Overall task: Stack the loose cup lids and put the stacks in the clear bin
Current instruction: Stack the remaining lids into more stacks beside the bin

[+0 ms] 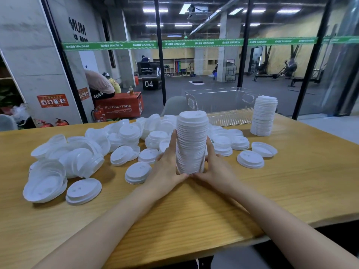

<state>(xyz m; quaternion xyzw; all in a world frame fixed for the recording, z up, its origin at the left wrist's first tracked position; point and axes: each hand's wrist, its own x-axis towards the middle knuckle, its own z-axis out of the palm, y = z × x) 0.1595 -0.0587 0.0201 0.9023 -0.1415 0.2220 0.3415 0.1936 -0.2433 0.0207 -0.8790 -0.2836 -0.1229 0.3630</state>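
Note:
A tall stack of white cup lids (pixel 191 140) stands upright at the middle of the wooden table (pixel 213 206). My left hand (pixel 167 162) holds its left side and my right hand (pixel 214 164) holds its right side, thumbs meeting at the base. A second tall lid stack (pixel 264 115) stands at the right, beside the clear bin (pixel 221 105) at the table's far edge. The bin looks empty. Loose white lids (pixel 81 158) lie scattered across the left and middle of the table, some upside down.
A few single lids (pixel 250 159) lie right of my hands. A grey chair back (pixel 173 105) rises behind the table's far edge. Glass walls with black frames enclose the far side, with a gym beyond. The table's near edge runs diagonally at lower right.

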